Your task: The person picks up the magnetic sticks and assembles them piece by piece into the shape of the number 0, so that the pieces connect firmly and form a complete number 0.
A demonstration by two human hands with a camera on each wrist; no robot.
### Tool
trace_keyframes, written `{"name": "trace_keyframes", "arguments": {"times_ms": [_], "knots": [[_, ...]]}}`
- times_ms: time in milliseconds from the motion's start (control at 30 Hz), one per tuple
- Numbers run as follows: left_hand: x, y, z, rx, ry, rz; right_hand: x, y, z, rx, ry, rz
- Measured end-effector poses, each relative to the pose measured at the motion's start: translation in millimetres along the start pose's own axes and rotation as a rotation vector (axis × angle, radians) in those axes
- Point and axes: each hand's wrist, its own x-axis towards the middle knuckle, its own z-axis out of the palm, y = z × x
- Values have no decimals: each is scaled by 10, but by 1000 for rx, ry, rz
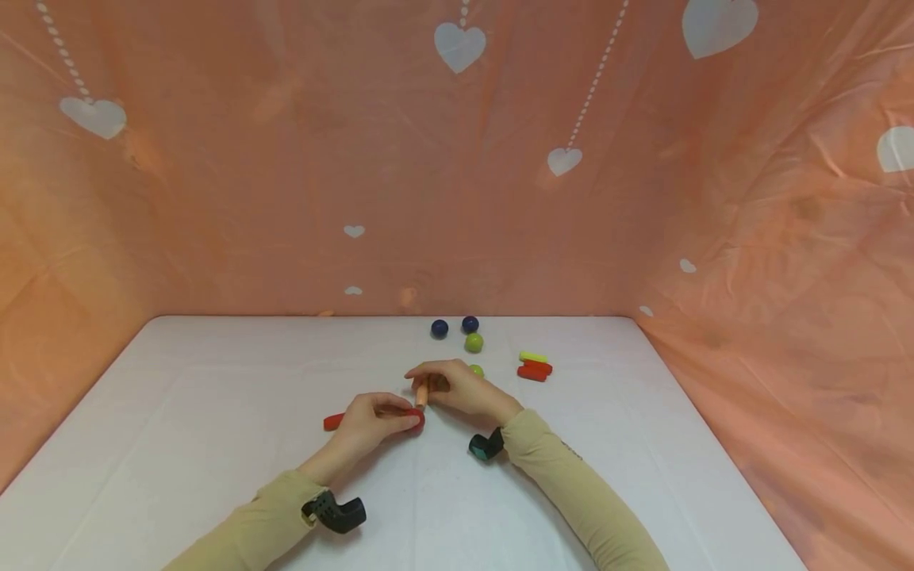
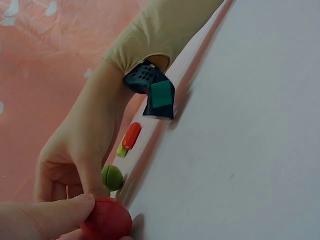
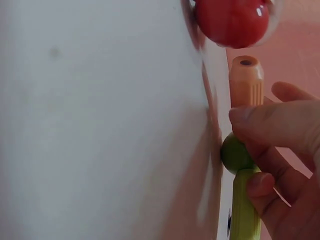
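Observation:
My left hand (image 1: 367, 424) pinches a glossy red ball (image 2: 110, 220) between thumb and fingers, low over the white table. Behind that hand juts a red stick (image 1: 332, 423), its other end hidden. Just right of the ball, my right hand (image 1: 460, 388) pinches an orange ribbed stick (image 3: 246, 85) between thumb and fingers. A round hole in the stick's end faces the red ball, with a small gap between them. Past the orange stick in the right wrist view are a green ball (image 3: 235, 152) and a yellow-green stick (image 3: 245, 210), overlapped by my lower fingers.
Two dark blue balls (image 1: 439, 328) and a green ball (image 1: 474, 342) sit toward the table's back edge. To the right lie two red sticks (image 1: 533, 372) and a yellow stick (image 1: 532, 357). A pink curtain with white hearts (image 1: 460, 46) surrounds the table (image 1: 214, 373).

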Motion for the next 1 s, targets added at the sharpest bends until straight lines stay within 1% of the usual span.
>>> {"name": "trace_keyframes", "arguments": {"times_ms": [133,233,400,633,833,933,1000], "knots": [[-24,12,55,-11,42,-14,3,9,2,0,1,20],[-25,20,104,-21,75,-5,4,16,-7,-12,-2,17],[-9,9,175,-14,123,10,-3,13,-30,-9,-14,5],[-8,25,234,14,161,10,-15,35,-22,-16,-10,-39],[-8,43,266,44,171,-5,-17,19,-2,-19,8,-28],[-4,43,272,30,159,-22,-25,15,-5,-22,6,-17],[1,49,272,11,145,-37,-45,4,-37,-22,5,12]]}}
